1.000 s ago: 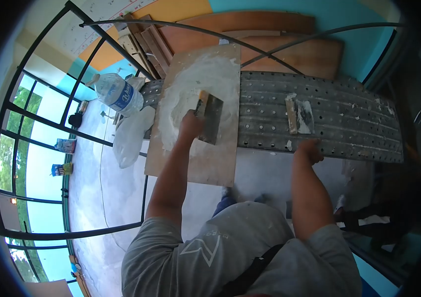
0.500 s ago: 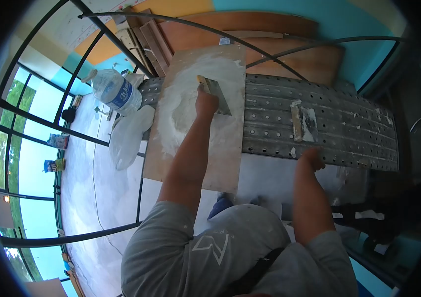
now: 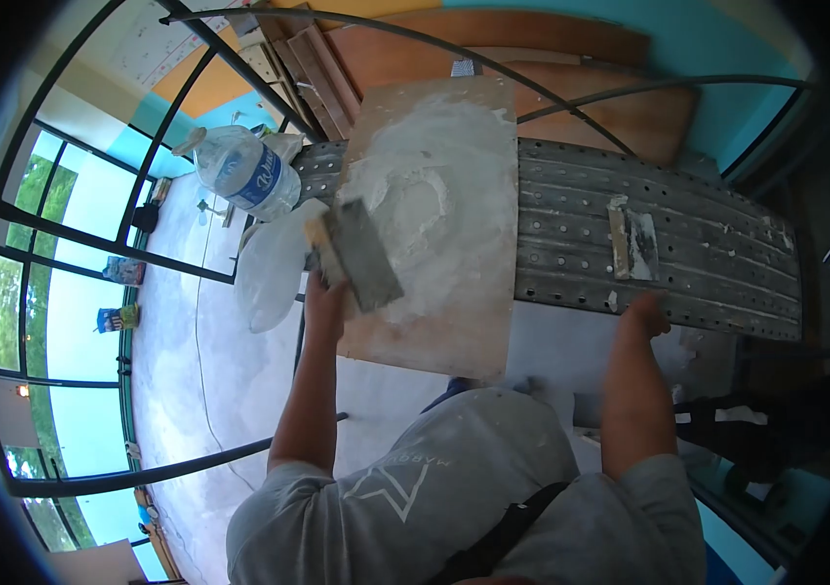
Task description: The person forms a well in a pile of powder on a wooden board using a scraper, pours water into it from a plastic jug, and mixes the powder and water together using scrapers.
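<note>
My left hand (image 3: 325, 300) is closed around the handle of a wide putty knife (image 3: 366, 258), whose grey blade is raised over the left edge of a board (image 3: 425, 343). On the board, white powder (image 3: 474, 224) is spread around a rough ring of thicker white material (image 3: 418, 207). My right hand (image 3: 643, 315) is at the front edge of the perforated metal plank (image 3: 571, 229); its fingers are too unclear to read. Just beyond it, a second putty knife (image 3: 634, 241), smeared with white, lies flat on the plank.
A large water bottle (image 3: 247, 175) and a white plastic bag (image 3: 278, 263) are left of the board. Dark scaffold bars (image 3: 474, 51) cross behind the plank and on the left. Curved wooden panels (image 3: 591, 107) lean at the back. The white floor (image 3: 200, 390) is below.
My left hand has drawn the putty knife back from the board's middle to its left edge, turning the blade. The ring of white material now shows. My right hand stays by the plank's edge.
</note>
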